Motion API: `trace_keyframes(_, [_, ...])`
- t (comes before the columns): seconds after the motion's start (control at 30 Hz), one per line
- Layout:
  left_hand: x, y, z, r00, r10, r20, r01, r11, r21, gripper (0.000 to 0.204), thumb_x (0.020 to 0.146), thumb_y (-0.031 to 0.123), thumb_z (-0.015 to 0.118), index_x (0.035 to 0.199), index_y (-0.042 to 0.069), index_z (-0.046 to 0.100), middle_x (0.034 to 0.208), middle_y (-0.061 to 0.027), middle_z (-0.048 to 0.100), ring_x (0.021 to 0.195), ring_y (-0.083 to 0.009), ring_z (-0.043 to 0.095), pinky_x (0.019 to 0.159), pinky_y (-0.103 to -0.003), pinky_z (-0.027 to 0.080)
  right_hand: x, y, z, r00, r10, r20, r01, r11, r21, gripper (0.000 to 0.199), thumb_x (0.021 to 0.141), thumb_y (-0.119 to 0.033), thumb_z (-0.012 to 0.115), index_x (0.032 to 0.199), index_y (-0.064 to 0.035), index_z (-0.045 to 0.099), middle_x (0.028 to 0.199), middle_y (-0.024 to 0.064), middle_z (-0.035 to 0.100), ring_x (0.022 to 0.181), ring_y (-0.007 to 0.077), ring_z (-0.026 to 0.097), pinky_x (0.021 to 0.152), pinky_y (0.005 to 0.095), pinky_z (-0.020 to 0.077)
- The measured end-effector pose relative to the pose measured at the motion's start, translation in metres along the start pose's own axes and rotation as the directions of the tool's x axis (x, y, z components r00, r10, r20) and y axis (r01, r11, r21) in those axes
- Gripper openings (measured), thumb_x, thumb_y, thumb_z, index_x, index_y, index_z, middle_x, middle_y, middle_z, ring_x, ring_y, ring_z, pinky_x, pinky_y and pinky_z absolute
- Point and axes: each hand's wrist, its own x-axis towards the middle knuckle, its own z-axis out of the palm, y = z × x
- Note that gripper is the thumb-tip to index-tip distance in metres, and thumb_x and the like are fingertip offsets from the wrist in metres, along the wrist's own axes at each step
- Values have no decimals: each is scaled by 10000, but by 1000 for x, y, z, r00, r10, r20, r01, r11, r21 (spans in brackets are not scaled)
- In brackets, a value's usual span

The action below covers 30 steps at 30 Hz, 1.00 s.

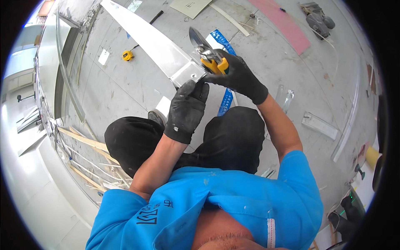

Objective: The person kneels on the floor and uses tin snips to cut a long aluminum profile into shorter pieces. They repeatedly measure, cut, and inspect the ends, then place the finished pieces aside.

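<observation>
A long white metal profile runs from the far left toward me, with a folded end that has a small round hole in it. My left hand, in a black glove, has its fingers closed on this near end. In my black-gloved right hand is a pair of metal snips with yellow-and-black handles, the blades pointing away and to the left. The fingertips of that hand also reach the profile's near right corner. How the right fingers wrap the handles is partly hidden.
On the grey tiled floor lie a yellow tape measure, a blue-and-white strip, a pink sheet and a clear-wrapped piece. Wooden strips pile up at my left. A grey tool-like object is at the far right.
</observation>
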Motion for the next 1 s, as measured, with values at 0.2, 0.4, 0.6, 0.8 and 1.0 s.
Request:
trace_keyframes(0.2, [-33, 31, 6, 995, -29, 101, 30, 999, -14, 131, 918, 110, 611, 939, 49, 725, 1122, -100, 700, 1262, -240, 560, 1057, -357, 456, 17, 16, 9, 903, 350, 249, -428, 679, 596, 493, 893, -374, 715, 1176, 6, 577, 982, 72, 653, 930, 172, 671, 879, 321, 537])
trace_keyframes(0.4, [-73, 22, -8, 984, -124, 131, 126, 992, -8, 180, 943, 178, 611, 1024, 28, 669, 1049, -67, 686, 1021, -176, 617, 912, -337, 472, 78, 9, 72, 898, 185, 400, -405, 705, 583, 582, 925, -508, 627, 1243, -22, 611, 1069, 116, 650, 1020, 209, 675, 925, 339, 548])
trace_keyframes(0.6, [-77, 27, -19, 994, -19, 109, 5, 992, 129, 543, 927, 334, 666, 1332, 16, 494, 1315, -162, 565, 1288, -277, 482, 1073, -423, 394, 84, 25, 86, 911, 71, 405, -365, 596, 716, 462, 909, -415, 681, 1158, -26, 680, 1045, 84, 691, 983, 193, 686, 962, 300, 519])
trace_keyframes(0.8, [-83, 28, -20, 994, 53, -91, -14, 923, 386, 787, 918, 631, 537, 1377, 0, 438, 1400, -190, 494, 1391, -329, 378, 1145, -497, 314, 81, 26, 84, 945, 27, 326, -226, 775, 590, 344, 910, -320, 694, 1074, -19, 719, 932, 62, 698, 874, 159, 676, 839, 272, 537])
trace_keyframes(1.0, [-89, 26, -33, 952, 55, -300, 68, 920, 385, 788, 922, 665, 495, 1333, -7, 467, 1312, -191, 551, 1296, -305, 494, 1090, -462, 400, 75, 22, 77, 903, 160, 399, -387, 706, 593, 357, 907, -347, 693, 1071, -30, 712, 912, 45, 689, 882, 158, 677, 841, 272, 541])
